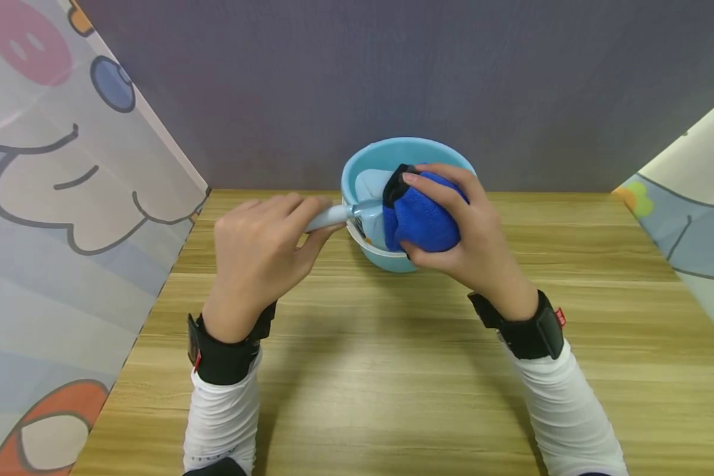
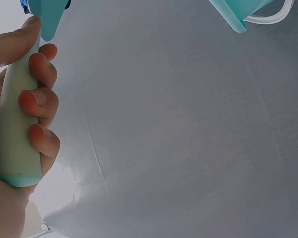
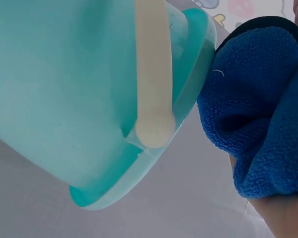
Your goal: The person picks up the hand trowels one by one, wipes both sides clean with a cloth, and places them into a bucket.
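Note:
My left hand (image 1: 264,248) grips the pale handle of a toy tool (image 1: 330,217), its fingers wrapped round the handle in the left wrist view. The tool's teal head points right into a bunched blue cloth (image 1: 428,221) with black edging, which hides its end, so its shape cannot be told. With thumb and fingers my right hand (image 1: 482,228) holds the cloth around that end. Both hands are above the front part of a light blue bucket (image 1: 393,263). In the right wrist view the cloth (image 3: 253,84) is beside the bucket's rim.
Inside the bucket lie pale blue pieces (image 1: 371,184), partly covered by the cloth. A white bucket handle (image 3: 154,74) hangs along its side. The bucket stands on a wood-grain table (image 1: 381,383) near a grey back panel (image 1: 357,79). Cartoon-printed panels (image 1: 65,291) flank the table.

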Available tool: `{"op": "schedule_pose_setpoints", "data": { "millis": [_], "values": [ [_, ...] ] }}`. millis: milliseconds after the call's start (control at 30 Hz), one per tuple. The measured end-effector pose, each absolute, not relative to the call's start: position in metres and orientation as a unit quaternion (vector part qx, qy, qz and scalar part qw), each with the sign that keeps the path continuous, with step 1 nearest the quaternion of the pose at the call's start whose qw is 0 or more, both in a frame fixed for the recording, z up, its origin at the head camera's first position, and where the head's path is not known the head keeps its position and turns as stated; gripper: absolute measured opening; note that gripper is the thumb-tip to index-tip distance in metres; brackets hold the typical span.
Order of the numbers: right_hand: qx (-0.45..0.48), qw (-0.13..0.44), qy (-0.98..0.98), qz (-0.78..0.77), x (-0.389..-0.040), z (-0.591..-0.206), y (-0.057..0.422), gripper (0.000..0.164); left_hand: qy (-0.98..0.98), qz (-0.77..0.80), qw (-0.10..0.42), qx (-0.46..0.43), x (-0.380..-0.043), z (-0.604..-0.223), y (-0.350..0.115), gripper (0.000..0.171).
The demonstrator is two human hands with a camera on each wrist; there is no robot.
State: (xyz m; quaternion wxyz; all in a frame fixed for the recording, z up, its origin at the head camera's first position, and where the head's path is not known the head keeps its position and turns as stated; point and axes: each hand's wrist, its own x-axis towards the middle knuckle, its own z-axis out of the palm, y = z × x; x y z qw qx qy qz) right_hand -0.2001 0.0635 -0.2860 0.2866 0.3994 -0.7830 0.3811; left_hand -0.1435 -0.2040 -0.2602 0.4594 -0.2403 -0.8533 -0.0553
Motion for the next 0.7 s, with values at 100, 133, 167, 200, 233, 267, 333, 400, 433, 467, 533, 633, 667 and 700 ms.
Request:
{"op": "schedule_pose_setpoints", "data": {
  "millis": [100, 133, 167, 200, 233, 267, 333, 400, 433, 467, 533, 633, 667, 700],
  "values": [
    [0.396, 0.284, -0.785, 0.382, -0.201, -0.285, 0.066, 0.070, -0.852, -0.061, 0.461, -0.239, -0.143, -0.260, -0.204, 0.025],
    [0.395, 0.283, -0.785, 0.384, -0.201, -0.285, 0.066, 0.070, -0.851, -0.065, 0.463, -0.238, -0.143, -0.260, -0.204, 0.024],
    [0.394, 0.283, -0.784, 0.387, -0.201, -0.284, 0.067, 0.070, -0.850, -0.070, 0.464, -0.238, -0.143, -0.260, -0.203, 0.024],
    [0.394, 0.282, -0.785, 0.386, -0.202, -0.284, 0.067, 0.070, -0.849, -0.074, 0.466, -0.237, -0.143, -0.261, -0.203, 0.024],
    [0.392, 0.281, -0.786, 0.387, -0.202, -0.284, 0.068, 0.070, -0.849, -0.078, 0.467, -0.236, -0.143, -0.261, -0.203, 0.024],
    [0.391, 0.280, -0.786, 0.389, -0.202, -0.283, 0.069, 0.070, -0.848, -0.082, 0.468, -0.235, -0.143, -0.261, -0.203, 0.024],
    [0.388, 0.279, -0.789, 0.386, -0.203, -0.282, 0.071, 0.070, -0.847, -0.084, 0.470, -0.233, -0.144, -0.261, -0.203, 0.023],
    [0.385, 0.277, -0.794, 0.380, -0.204, -0.282, 0.073, 0.071, -0.847, -0.085, 0.470, -0.233, -0.144, -0.261, -0.203, 0.023],
    [0.384, 0.276, -0.797, 0.377, -0.204, -0.281, 0.074, 0.071, -0.847, -0.086, 0.470, -0.233, -0.143, -0.261, -0.203, 0.023],
    [0.382, 0.275, -0.799, 0.375, -0.204, -0.281, 0.075, 0.072, -0.847, -0.085, 0.470, -0.234, -0.143, -0.261, -0.203, 0.023],
    [0.380, 0.272, -0.803, 0.371, -0.205, -0.280, 0.077, 0.073, -0.847, -0.086, 0.470, -0.234, -0.144, -0.260, -0.203, 0.023],
    [0.375, 0.271, -0.806, 0.369, -0.206, -0.280, 0.079, 0.074, -0.847, -0.086, 0.470, -0.235, -0.144, -0.260, -0.203, 0.023],
    [0.373, 0.271, -0.807, 0.369, -0.206, -0.280, 0.080, 0.074, -0.847, -0.086, 0.470, -0.234, -0.144, -0.260, -0.203, 0.022],
    [0.371, 0.272, -0.808, 0.368, -0.206, -0.280, 0.080, 0.074, -0.847, -0.087, 0.469, -0.234, -0.145, -0.260, -0.203, 0.022]
  ]
}}
